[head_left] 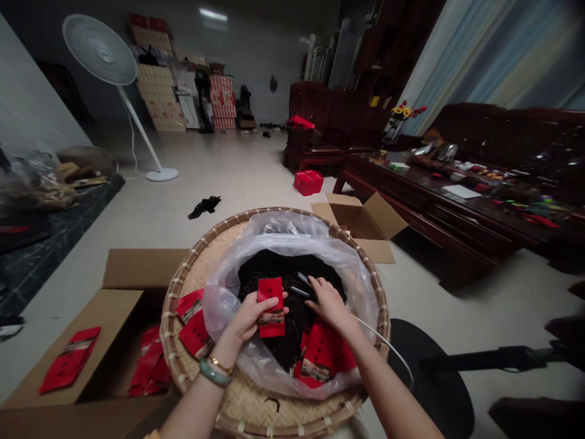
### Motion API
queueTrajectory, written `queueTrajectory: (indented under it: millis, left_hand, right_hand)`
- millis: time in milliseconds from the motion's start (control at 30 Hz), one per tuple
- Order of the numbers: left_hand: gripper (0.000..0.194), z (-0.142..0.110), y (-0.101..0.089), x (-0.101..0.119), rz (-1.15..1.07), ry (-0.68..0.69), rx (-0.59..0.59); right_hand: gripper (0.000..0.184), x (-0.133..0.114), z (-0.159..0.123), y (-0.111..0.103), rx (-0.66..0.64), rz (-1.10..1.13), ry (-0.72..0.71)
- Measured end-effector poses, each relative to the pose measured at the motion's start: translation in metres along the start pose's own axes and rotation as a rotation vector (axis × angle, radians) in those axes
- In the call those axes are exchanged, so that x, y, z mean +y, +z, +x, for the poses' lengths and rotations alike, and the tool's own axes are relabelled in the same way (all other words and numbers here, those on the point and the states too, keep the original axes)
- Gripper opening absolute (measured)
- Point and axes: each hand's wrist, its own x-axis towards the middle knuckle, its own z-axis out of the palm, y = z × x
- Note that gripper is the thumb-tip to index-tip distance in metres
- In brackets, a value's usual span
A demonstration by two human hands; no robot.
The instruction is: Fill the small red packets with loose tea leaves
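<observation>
My left hand (253,314) grips a flat red packet (271,305) upright, thumb across its front. Between the fingers of my right hand (326,300) is a tong-shaped tool (302,291), its two dark, silver-edged arms apart and pointing left. A white cord (384,341) emerges by my right forearm; I cannot tell whether it joins the tool. Below both hands, dark dried shreds (281,265) fill a clear plastic bag (223,274), which sits open in a round woven bamboo tray (247,396). More red packets (320,353) lie in the bag under my right wrist, and others (194,323) at the tray's left.
An open cardboard box (109,311) with red packets stands left of the tray. Another open box (365,222) is behind it at right, near a dark wooden table (411,189). A black round base (429,372) stands close right. A white fan (162,175) is farther back.
</observation>
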Motion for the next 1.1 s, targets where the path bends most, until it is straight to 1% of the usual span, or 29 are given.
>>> queueTrajectory:
  millis: [67, 167, 233, 300, 367, 400, 467, 500, 567, 633, 733, 900, 1000, 1100]
  left_hand:
    - [0.043, 0.000, 0.000, 0.000, 0.003, 0.004, -0.001]
    - [0.043, -0.001, 0.000, 0.000, 0.016, 0.010, 0.001]
    - [0.043, -0.001, -0.001, 0.001, 0.028, 0.010, -0.001]
    - [0.044, -0.001, -0.001, 0.002, 0.044, 0.007, -0.009]
    - [0.045, -0.002, 0.000, 0.002, 0.060, 0.003, -0.013]
    - [0.047, -0.001, 0.001, 0.003, 0.068, -0.001, -0.013]
    - [0.048, -0.001, 0.003, 0.003, 0.085, -0.013, -0.016]
    - [0.047, -0.001, 0.004, 0.003, 0.095, -0.018, -0.020]
    - [0.045, -0.001, 0.004, 0.002, 0.115, -0.025, -0.032]
    - [0.043, -0.001, 0.004, 0.001, 0.120, -0.017, -0.036]
    - [0.042, 0.000, 0.002, -0.001, 0.102, 0.001, -0.032]
    - [0.039, 0.001, 0.000, -0.004, 0.101, -0.020, -0.020]
    - [0.038, 0.002, 0.000, -0.004, 0.106, -0.037, -0.027]
    - [0.039, 0.001, -0.001, -0.003, 0.065, -0.028, -0.049]
  right_hand:
    - [0.060, 0.002, 0.001, 0.002, -0.002, -0.006, 0.007]
    - [0.051, 0.007, 0.006, -0.001, 0.009, 0.086, -0.015]
    - [0.046, 0.010, 0.009, -0.010, 0.045, 0.208, -0.041]
    - [0.044, 0.012, 0.011, -0.022, 0.056, 0.385, -0.087]
    - [0.044, 0.008, 0.012, -0.037, -0.020, 0.568, -0.148]
    - [0.045, 0.003, 0.013, -0.044, -0.094, 0.642, -0.180]
    - [0.049, -0.009, 0.016, -0.055, -0.236, 0.711, -0.230]
    - [0.052, -0.016, 0.019, -0.059, -0.286, 0.710, -0.244]
    - [0.056, -0.030, 0.025, -0.064, -0.321, 0.665, -0.260]
    - [0.055, -0.041, 0.031, -0.064, -0.322, 0.606, -0.274]
    - [0.049, -0.052, 0.037, -0.062, -0.323, 0.553, -0.282]
    - [0.041, -0.056, 0.036, -0.060, -0.322, 0.512, -0.258]
    - [0.034, -0.056, 0.034, -0.059, -0.316, 0.533, -0.270]
    - [0.031, -0.054, 0.035, -0.056, -0.307, 0.565, -0.276]
